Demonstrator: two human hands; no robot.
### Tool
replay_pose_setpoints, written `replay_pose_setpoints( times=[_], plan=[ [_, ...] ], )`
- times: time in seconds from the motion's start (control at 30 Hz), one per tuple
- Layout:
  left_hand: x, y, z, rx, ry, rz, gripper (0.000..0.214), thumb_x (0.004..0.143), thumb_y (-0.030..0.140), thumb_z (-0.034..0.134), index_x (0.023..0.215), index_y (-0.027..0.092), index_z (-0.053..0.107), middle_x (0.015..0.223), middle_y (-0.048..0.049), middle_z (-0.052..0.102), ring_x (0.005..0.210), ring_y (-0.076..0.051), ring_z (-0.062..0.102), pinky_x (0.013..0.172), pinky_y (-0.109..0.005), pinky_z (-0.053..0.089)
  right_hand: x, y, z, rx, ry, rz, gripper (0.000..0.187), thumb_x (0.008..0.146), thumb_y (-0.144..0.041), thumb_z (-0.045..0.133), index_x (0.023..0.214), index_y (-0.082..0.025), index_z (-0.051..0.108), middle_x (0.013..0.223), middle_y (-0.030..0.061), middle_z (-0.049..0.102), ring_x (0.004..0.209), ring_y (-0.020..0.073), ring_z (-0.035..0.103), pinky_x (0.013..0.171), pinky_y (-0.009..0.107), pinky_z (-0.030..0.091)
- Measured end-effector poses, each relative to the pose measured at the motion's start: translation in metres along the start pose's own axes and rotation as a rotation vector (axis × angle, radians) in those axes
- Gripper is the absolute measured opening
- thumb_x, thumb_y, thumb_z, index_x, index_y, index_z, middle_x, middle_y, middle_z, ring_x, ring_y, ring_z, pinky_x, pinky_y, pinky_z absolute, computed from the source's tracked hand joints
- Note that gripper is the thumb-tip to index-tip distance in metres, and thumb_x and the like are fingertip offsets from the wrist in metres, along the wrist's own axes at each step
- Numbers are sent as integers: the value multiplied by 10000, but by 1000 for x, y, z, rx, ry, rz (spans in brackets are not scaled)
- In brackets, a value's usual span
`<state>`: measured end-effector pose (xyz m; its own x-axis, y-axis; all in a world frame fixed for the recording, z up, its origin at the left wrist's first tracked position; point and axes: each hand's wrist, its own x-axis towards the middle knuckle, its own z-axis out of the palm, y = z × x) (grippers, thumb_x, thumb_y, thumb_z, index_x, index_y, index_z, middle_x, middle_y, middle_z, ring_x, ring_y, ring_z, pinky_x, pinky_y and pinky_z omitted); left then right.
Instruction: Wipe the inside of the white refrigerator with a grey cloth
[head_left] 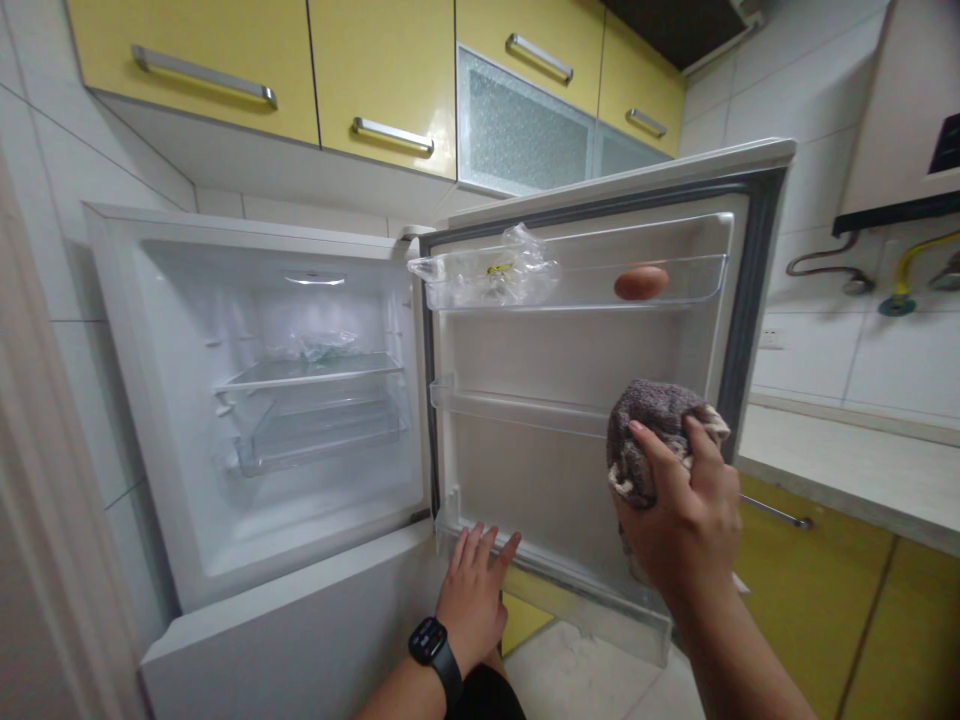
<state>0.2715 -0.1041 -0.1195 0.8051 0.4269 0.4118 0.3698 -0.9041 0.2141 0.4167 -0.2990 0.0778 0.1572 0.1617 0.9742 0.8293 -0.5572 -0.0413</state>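
Note:
My right hand (pixel 686 510) grips a crumpled grey-brown cleaning cloth (pixel 651 425) with pale edging. The cloth is in front of the right end of the middle shelf on the open fridge door (pixel 525 470) and hides that end. My left hand (pixel 476 590), with a black watch (pixel 429 640) on the wrist, has its fingers stretched out by the clear bottom door shelf (pixel 600 610). Whether its fingertips touch the shelf I cannot tell. On the top door shelf (pixel 585 285) are a brown egg (pixel 641 282) and a crumpled clear plastic bag (pixel 517 268).
Inside the fridge compartment (pixel 202 400), another plastic bag (pixel 326 345) lies on the glass shelf (pixel 315 372), above a clear drawer (pixel 322 440). Yellow cabinets (pixel 382 60) hang overhead. A pale countertop (pixel 855 485) runs along the right, behind the door.

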Motion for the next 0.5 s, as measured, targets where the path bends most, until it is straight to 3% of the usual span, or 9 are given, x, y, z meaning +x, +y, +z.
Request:
replay_pose_setpoints(
  times=[0.1,0.2,0.3,0.4,0.5],
  plan=[
    [3,1,3,-13,-6,-4,958,777,169,574,1623,447,220,1662,4,350,1590,-284,175,1317,-543,80,15,-8,-5,56,-172,-51,576,862,-282,640,1428,-287,533,1618,185,395,1335,443,547,1038,586,542],
    [6,1,5,-11,-22,-5,966,781,207,590,1630,442,194,1667,1,342,1591,-304,166,1314,-567,85,32,-15,-8,102,-262,-103,590,846,-293,639,1424,-311,525,1621,151,414,1375,417,535,1029,556,565],
    [9,2,5,-16,-19,8,965,784,221,597,1635,427,191,1662,-9,355,1583,-304,188,1314,-567,99,53,-12,-17,67,-333,-95,569,868,-372,607,1425,-325,498,1594,128,467,1288,393,612,906,492,606],
    [11,1,-1,-30,-5,31,926,790,208,585,1625,418,243,1642,-19,386,1563,-288,244,1315,-542,119,89,10,-26,-107,-442,23,529,927,-535,490,1407,-313,487,1353,165,655,1007,385,720,692,472,565],
    [12,2,-7,-45,-5,64,892,805,220,581,1618,407,268,1633,-28,398,1547,-277,278,1315,-518,126,136,48,-17,-211,-648,123,508,881,-655,510,1192,-272,630,945,158,747,765,353,706,591,448,490]
  ],
)
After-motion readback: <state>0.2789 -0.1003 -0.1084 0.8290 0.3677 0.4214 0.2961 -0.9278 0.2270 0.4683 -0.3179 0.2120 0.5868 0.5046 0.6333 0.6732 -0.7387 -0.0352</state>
